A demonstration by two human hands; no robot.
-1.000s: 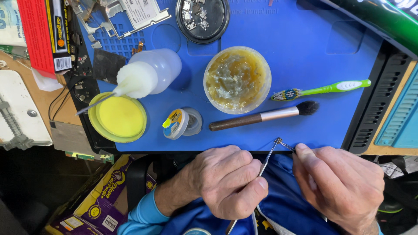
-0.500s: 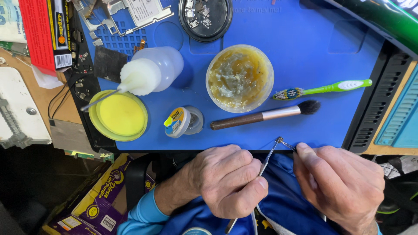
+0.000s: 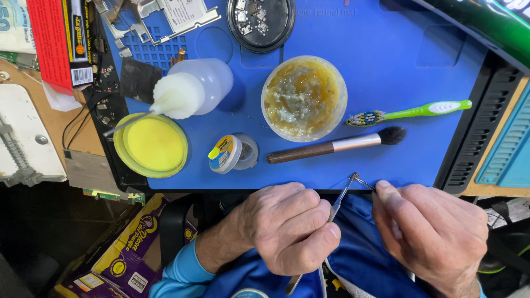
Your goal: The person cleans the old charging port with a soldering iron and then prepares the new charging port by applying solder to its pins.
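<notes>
down at the near edge of the blue mat (image 3: pixel 386 66), the left hand (image 3: pixel 287 229) is clenching a pair of thin metal tweezers (image 3: pixel 339 200) around the middle of the shaft, the tips pointing up and to the right. the right hand (image 3: pixel 433 234) is pinching a tiny metal part (image 3: pixel 364 182) between thumb and forefinger, and the tweezer tips are meeting that part just over the mat's edge, above the blue-clad lap. the part is looking very light and stiff, easy to flick away or drop, so it probably wants a gentle pinch at its end; the tweezers are likely slippery and springy, best gripped mid-shaft as they are now.

further up the worktop, a clear round tub (image 3: pixel 304 98) is holding a yellowish, greyish paste. a yellow lid (image 3: pixel 153 144) is lying beside a white squeeze bottle (image 3: pixel 190 89) on its side. a small reel (image 3: pixel 231 153) is sitting near a brown-handled brush (image 3: pixel 337 145), with a green toothbrush (image 3: pixel 411 112) just above. a dark round dish (image 3: pixel 260 22) at the top is holding small metal bits.
</notes>
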